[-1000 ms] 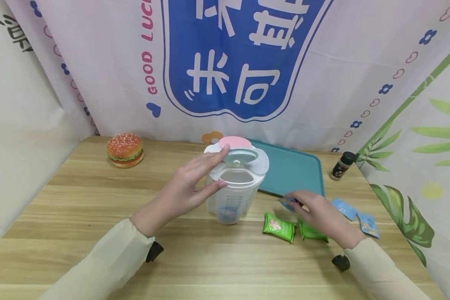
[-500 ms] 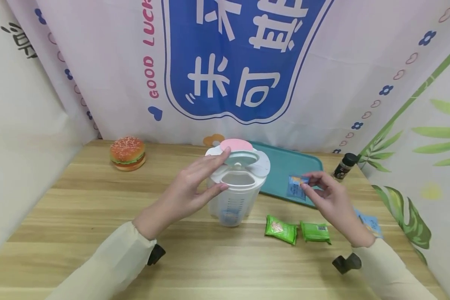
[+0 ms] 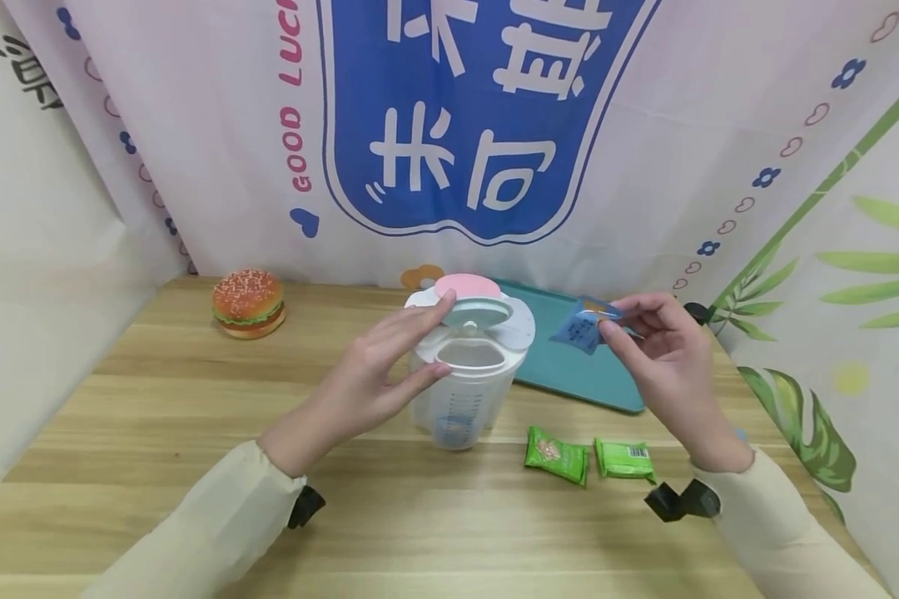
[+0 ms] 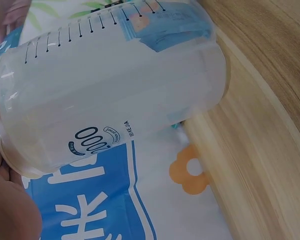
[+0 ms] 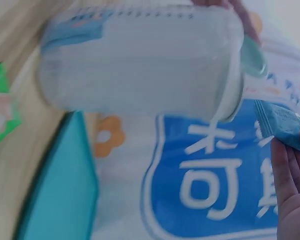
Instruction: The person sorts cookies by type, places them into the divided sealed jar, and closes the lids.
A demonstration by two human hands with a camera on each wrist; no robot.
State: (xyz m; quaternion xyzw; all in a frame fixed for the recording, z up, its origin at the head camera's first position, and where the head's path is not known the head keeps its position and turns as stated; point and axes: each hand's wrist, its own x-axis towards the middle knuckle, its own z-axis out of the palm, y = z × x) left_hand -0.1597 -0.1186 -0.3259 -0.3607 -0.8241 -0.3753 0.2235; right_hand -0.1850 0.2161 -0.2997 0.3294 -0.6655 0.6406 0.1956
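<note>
A clear food storage container (image 3: 468,399) with a white top stands upright on the table. Its pale green flip lid (image 3: 478,313) is raised above the front opening. Inside, at the bottom, lies a blue snack packet (image 4: 165,30). My left hand (image 3: 378,378) rests against the container's top, its thumb tip at the front rim and its fingers, nearly straight, alongside the raised lid. To the right, my right hand (image 3: 663,353) pinches another blue snack packet (image 3: 586,326) between thumb and fingers, in the air over the teal tray (image 3: 569,374).
Two green snack packets (image 3: 557,457) lie right of the container. A toy hamburger (image 3: 249,304) sits at the back left. Behind my right hand, only the black cap (image 3: 697,313) of a small bottle shows. A printed curtain (image 3: 232,166) hangs behind the table.
My right hand has lifted the blue packet from near the tray's front edge, up and to the right. The left hand has stayed at the container's top.
</note>
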